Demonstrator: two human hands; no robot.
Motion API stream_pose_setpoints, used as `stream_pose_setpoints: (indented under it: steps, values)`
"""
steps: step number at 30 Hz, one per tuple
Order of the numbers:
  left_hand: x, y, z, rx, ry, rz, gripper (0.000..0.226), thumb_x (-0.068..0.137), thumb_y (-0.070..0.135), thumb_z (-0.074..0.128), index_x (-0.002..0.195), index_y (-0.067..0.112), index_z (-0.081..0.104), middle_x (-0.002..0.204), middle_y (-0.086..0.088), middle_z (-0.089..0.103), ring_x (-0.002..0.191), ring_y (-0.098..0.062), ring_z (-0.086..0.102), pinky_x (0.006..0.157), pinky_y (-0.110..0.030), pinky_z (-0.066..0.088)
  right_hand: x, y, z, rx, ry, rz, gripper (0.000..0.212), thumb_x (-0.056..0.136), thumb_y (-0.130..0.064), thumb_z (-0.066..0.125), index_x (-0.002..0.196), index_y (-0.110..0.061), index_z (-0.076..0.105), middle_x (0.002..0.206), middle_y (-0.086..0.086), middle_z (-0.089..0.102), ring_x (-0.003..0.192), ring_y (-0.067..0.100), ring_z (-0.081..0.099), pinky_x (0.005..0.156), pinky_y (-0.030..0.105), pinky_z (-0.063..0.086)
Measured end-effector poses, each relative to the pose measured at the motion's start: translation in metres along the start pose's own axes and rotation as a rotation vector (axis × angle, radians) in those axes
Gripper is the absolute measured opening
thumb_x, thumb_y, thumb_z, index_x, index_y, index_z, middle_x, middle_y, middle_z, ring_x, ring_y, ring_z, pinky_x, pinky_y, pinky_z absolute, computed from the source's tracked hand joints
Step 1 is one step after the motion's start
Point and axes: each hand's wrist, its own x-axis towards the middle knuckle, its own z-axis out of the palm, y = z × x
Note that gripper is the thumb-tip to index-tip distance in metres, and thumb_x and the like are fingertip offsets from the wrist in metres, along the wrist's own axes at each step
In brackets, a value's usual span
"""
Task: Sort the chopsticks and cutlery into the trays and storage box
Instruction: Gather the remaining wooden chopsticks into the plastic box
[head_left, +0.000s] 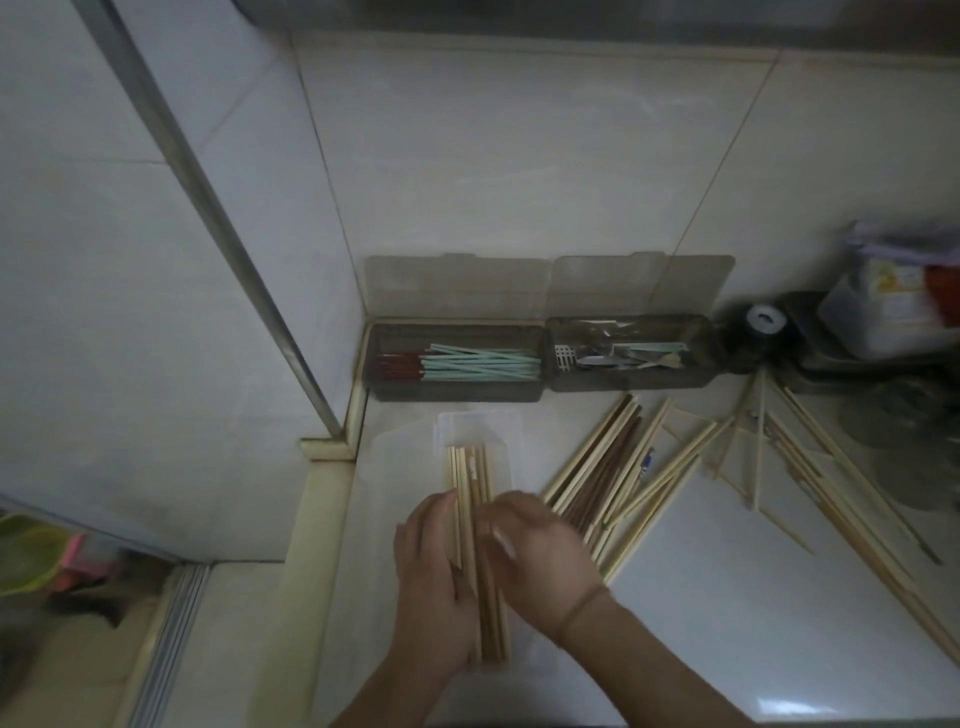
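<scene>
A bundle of wooden chopsticks (471, 475) lies lengthwise in a clear plastic tray (480, 427) on the white counter. My left hand (428, 582) grips the bundle from its left side, with the thumb over it. My right hand (540, 558) curls its fingers over the bundle from the right. A loose pile of wooden chopsticks (615, 470) lies just right of my right hand. Against the wall, a dark storage box (384, 364) holds teal chopsticks with red ends (480, 362), and a second dark box (711, 358) holds mixed cutlery (631, 356).
Long thin bamboo sticks (831, 467) fan out across the right of the counter. A black stand with a white-capped item (763, 322) and a plastic container (883, 306) sit at the far right. The boxes' lids (550, 283) lean open against the tiled wall. The counter's edge (311, 519) drops off left.
</scene>
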Motion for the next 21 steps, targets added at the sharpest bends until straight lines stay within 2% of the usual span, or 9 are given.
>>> stream_pose_setpoints:
  steps: [2, 3, 5, 6, 8, 12, 17, 19, 21]
  values:
    - [0.0, 0.0, -0.001, 0.038, -0.018, 0.022, 0.086, 0.065, -0.005, 0.036, 0.14, 0.039, 0.032, 0.134, 0.026, 0.027, 0.133, -0.008, 0.031, 0.112, -0.054, 0.033, -0.02, 0.03, -0.008, 0.019, 0.328, 0.141, 0.02, 0.081, -0.008, 0.067, 0.095, -0.022, 0.069, 0.093, -0.003, 0.066, 0.087, 0.016, 0.059, 0.074, 0.027, 0.052]
    - [0.0, 0.0, 0.0, 0.059, -0.022, 0.032, 0.087, 0.066, -0.007, 0.038, 0.14, 0.039, 0.031, 0.134, 0.025, 0.028, 0.134, -0.009, 0.03, 0.111, -0.056, 0.033, -0.028, 0.049, -0.01, 0.017, 0.349, 0.291, 0.02, 0.081, -0.01, 0.067, 0.096, -0.023, 0.07, 0.094, -0.003, 0.066, 0.087, 0.018, 0.06, 0.074, 0.029, 0.052]
    - [-0.001, -0.002, 0.002, 0.095, -0.027, 0.042, 0.091, 0.066, -0.014, 0.044, 0.141, 0.037, 0.031, 0.138, 0.018, 0.032, 0.136, -0.013, 0.029, 0.11, -0.058, 0.034, -0.039, 0.084, -0.009, -0.022, 0.162, 0.605, 0.025, 0.087, -0.021, 0.059, 0.11, -0.028, 0.066, 0.107, -0.001, 0.064, 0.098, 0.023, 0.06, 0.079, 0.034, 0.053]
    - [-0.001, -0.004, 0.003, 0.113, -0.032, 0.046, 0.095, 0.064, -0.019, 0.047, 0.141, 0.035, 0.033, 0.14, 0.012, 0.034, 0.137, -0.017, 0.029, 0.109, -0.058, 0.035, -0.043, 0.098, -0.008, -0.048, 0.043, 0.683, 0.03, 0.089, -0.027, 0.055, 0.117, -0.031, 0.061, 0.112, -0.001, 0.061, 0.102, 0.024, 0.059, 0.08, 0.035, 0.052]
    - [0.0, -0.005, 0.006, 0.152, -0.046, 0.061, 0.097, 0.062, -0.024, 0.049, 0.142, 0.029, 0.036, 0.142, 0.005, 0.036, 0.138, -0.022, 0.029, 0.108, -0.058, 0.037, -0.05, 0.112, -0.005, -0.038, -0.031, 0.71, 0.032, 0.09, -0.031, 0.052, 0.121, -0.035, 0.058, 0.11, -0.001, 0.057, 0.103, 0.026, 0.058, 0.078, 0.035, 0.052]
    - [0.001, -0.004, 0.007, 0.202, -0.058, 0.079, 0.098, 0.059, -0.026, 0.049, 0.141, 0.026, 0.04, 0.139, 0.004, 0.038, 0.137, -0.022, 0.026, 0.108, -0.056, 0.038, -0.055, 0.11, -0.007, -0.08, -0.005, 0.697, 0.02, 0.089, -0.038, 0.052, 0.107, -0.034, 0.061, 0.102, -0.004, 0.058, 0.097, 0.023, 0.059, 0.069, 0.028, 0.047]
    - [0.0, -0.003, 0.006, 0.214, -0.043, 0.077, 0.098, 0.06, -0.026, 0.051, 0.138, 0.03, 0.038, 0.138, 0.005, 0.041, 0.137, -0.022, 0.027, 0.109, -0.054, 0.037, -0.06, 0.111, -0.012, -0.109, 0.013, 0.774, 0.011, 0.093, -0.035, 0.047, 0.089, -0.029, 0.055, 0.079, -0.005, 0.056, 0.068, 0.019, 0.054, 0.058, 0.025, 0.04]
    - [0.001, -0.003, 0.007, 0.222, -0.039, 0.081, 0.095, 0.059, -0.026, 0.052, 0.137, 0.027, 0.042, 0.137, 0.0, 0.046, 0.136, -0.024, 0.029, 0.107, -0.055, 0.038, -0.061, 0.112, -0.015, -0.039, 0.038, 0.801, 0.005, 0.093, -0.03, 0.048, 0.095, -0.031, 0.052, 0.075, -0.001, 0.058, 0.063, 0.021, 0.054, 0.056, 0.025, 0.04]
    - [0.001, -0.002, 0.009, 0.229, -0.037, 0.074, 0.092, 0.059, -0.025, 0.053, 0.137, 0.024, 0.046, 0.136, -0.002, 0.048, 0.135, -0.024, 0.029, 0.107, -0.056, 0.038, -0.063, 0.111, -0.021, 0.035, 0.118, 0.831, 0.014, 0.09, -0.025, 0.052, 0.103, -0.03, 0.052, 0.072, 0.002, 0.061, 0.06, 0.023, 0.057, 0.055, 0.026, 0.043]
